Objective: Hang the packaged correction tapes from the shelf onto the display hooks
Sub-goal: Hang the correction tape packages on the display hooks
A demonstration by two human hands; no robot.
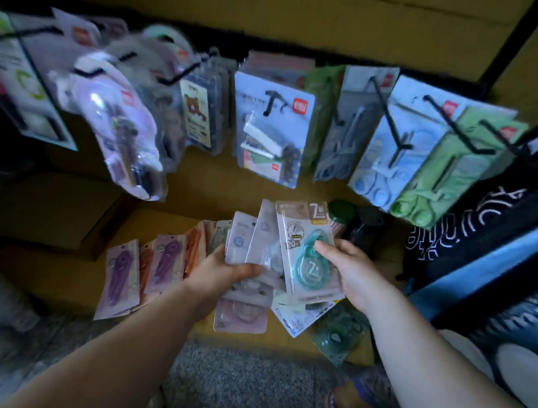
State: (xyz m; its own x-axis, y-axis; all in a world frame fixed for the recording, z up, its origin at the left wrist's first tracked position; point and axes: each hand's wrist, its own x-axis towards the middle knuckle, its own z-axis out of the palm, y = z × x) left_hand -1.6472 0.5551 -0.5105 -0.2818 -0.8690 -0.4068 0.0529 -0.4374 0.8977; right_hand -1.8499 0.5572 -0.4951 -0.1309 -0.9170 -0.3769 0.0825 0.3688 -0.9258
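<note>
Both hands, left hand (223, 272) and right hand (349, 271), hold fanned correction tape packs (306, 248).

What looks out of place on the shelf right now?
Loose packs at the shelf front lie heaped at mixed angles, and one green pack seems to overhang the edge. The purple packs beside them lie in a neat row.
</note>
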